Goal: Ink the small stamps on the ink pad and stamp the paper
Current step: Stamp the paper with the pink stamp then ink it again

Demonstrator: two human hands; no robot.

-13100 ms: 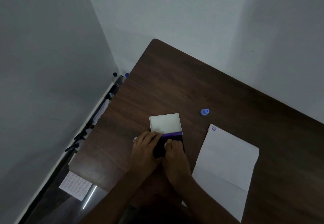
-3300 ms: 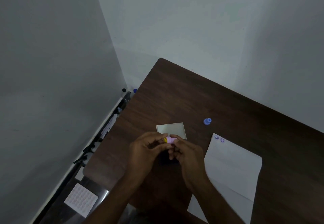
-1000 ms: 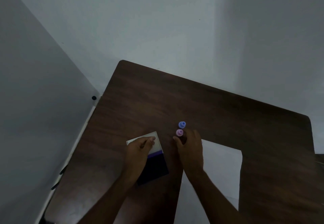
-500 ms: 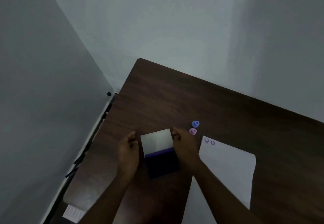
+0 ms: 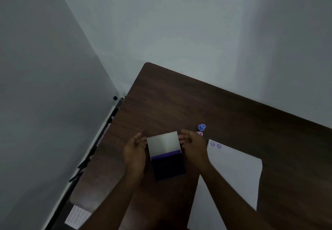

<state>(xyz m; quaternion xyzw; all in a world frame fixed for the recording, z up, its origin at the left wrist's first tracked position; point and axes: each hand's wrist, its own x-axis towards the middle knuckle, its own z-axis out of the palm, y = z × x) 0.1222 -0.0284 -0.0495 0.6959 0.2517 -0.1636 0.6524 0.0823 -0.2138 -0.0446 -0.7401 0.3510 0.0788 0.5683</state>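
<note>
The ink pad [image 5: 168, 166] lies open on the dark wooden table [image 5: 179, 104], its pale lid [image 5: 163, 143] raised at the far side. My left hand [image 5: 135, 150] touches the lid's left edge with its fingertips and my right hand [image 5: 193, 146] touches the right edge. A blue stamp [image 5: 201, 127] and a pink stamp [image 5: 200, 133] stand just beyond my right hand. The white paper [image 5: 233, 172] lies to the right, with two purple smiley prints [image 5: 215, 144] at its far left corner.
The table's left edge runs beside a grey wall, with dark cables [image 5: 86, 163] in the gap below. A printed white sheet [image 5: 77, 218] lies on the floor at the lower left. The back wall is close behind the table.
Both hands have closed in on the two sides of the ink pad's lid. The pink stamp, set down beside the blue one a second ago, stays there.
</note>
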